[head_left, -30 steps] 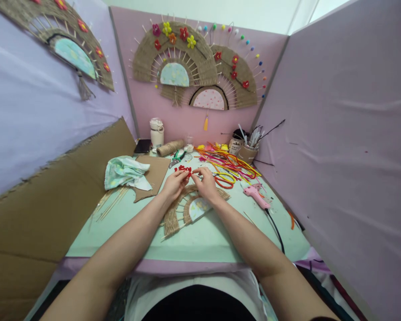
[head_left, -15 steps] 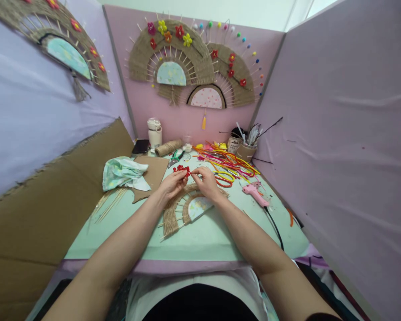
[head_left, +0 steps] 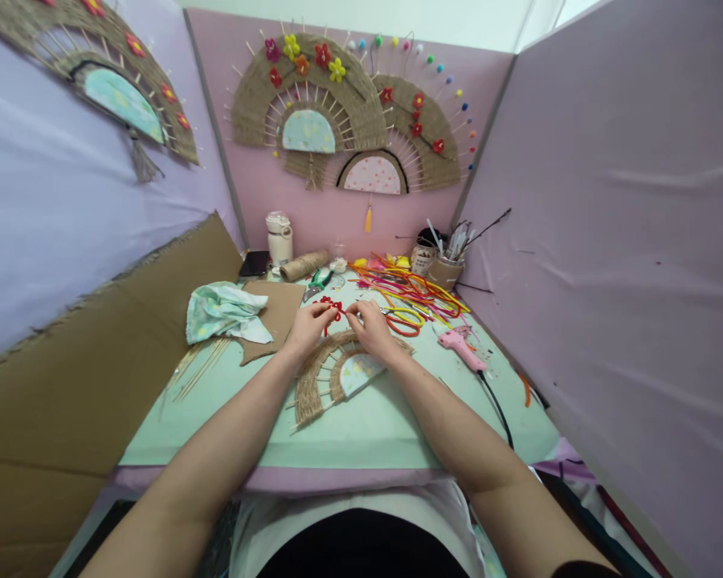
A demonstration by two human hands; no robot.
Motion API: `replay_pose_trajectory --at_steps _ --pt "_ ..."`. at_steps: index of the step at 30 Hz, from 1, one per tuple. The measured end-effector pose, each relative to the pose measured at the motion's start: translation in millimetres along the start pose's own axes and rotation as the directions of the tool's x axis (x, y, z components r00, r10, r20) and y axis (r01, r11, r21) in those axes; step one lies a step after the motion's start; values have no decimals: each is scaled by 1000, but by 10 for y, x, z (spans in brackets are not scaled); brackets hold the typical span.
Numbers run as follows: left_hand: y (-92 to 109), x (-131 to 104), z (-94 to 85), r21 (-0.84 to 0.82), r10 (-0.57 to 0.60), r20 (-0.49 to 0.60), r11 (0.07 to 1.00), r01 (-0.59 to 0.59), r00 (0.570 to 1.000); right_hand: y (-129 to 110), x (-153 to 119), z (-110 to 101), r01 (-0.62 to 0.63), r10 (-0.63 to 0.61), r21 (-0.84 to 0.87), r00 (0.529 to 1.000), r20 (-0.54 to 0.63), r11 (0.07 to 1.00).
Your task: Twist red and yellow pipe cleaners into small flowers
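Between my two hands is a red pipe cleaner bent into several loops (head_left: 336, 305), held above the table. My left hand (head_left: 311, 327) is closed, its fingertips pinching the looped part. My right hand (head_left: 368, 325) pinches the same red pipe cleaner at its right side. Just below the hands lies a small twine-woven fan (head_left: 309, 395) with wooden sticks and a pale patterned half-round centre (head_left: 357, 373). Scissors with yellow and red handles (head_left: 405, 321) rest right beside my right hand.
A pink glue gun (head_left: 461, 350) with a black cord lies at right. Loose pipe cleaners (head_left: 406, 289) spread behind the hands. Green-handled pliers (head_left: 319, 281), a twine roll (head_left: 304, 266), a bottle (head_left: 279, 238), cardboard (head_left: 283, 309), cloth (head_left: 222, 311) and thin sticks (head_left: 203, 368) are at left.
The red loops have turned between my fingers, and a red piece now hangs below my left fingertips. Both hands stay in nearly the same place.
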State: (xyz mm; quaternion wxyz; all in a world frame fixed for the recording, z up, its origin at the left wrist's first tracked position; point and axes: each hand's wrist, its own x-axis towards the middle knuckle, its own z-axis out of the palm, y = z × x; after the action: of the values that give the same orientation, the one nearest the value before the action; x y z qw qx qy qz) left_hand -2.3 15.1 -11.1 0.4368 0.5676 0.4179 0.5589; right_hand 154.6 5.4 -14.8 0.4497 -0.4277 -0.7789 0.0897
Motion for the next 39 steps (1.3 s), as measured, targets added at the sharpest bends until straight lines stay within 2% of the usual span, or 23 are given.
replay_pose_trajectory --at_steps 4,6,8,11,14,16,23,28,31,34,36,39 --pt "-7 -11 29 54 64 -101 997 -59 993 -14 -12 23 -15 15 23 1000 4 1000" --pt "-24 -17 53 46 51 -120 998 -46 991 -19 -18 34 -21 21 42 1000 -1 999" --pt "-34 -21 71 -27 -1 -115 1000 -2 993 -19 -18 40 -32 32 67 999 -8 997" --pt "-30 -19 77 -269 -147 -19 953 136 989 -10 -7 36 -51 53 106 998 -17 993" --pt "-15 -12 71 -482 -264 108 830 283 959 -9 -2 31 -52 57 121 998 -34 991" --pt "-8 -14 75 -563 -316 136 755 335 939 -18 -9 32 -29 34 109 999 -37 994" --pt "-32 -46 128 -679 -408 155 617 397 900 -45 -54 31 43 -44 -14 998 -49 999" --pt "-31 -46 117 -711 -426 179 567 416 887 -52 -40 55 -5 16 115 996 -92 993" --pt "-17 -42 104 -723 -406 210 548 421 890 -65 -25 76 -136 159 314 986 -46 940" --pt "-3 -48 99 -724 -395 239 536 434 887 -80 -13 77 -284 296 502 954 58 817" --pt "2 -56 100 -726 -402 246 527 442 882 -89 -4 70 -343 342 570 933 113 747" --pt "0 -63 98 -726 -404 250 523 446 880 -92 10 67 -378 389 628 912 128 681"
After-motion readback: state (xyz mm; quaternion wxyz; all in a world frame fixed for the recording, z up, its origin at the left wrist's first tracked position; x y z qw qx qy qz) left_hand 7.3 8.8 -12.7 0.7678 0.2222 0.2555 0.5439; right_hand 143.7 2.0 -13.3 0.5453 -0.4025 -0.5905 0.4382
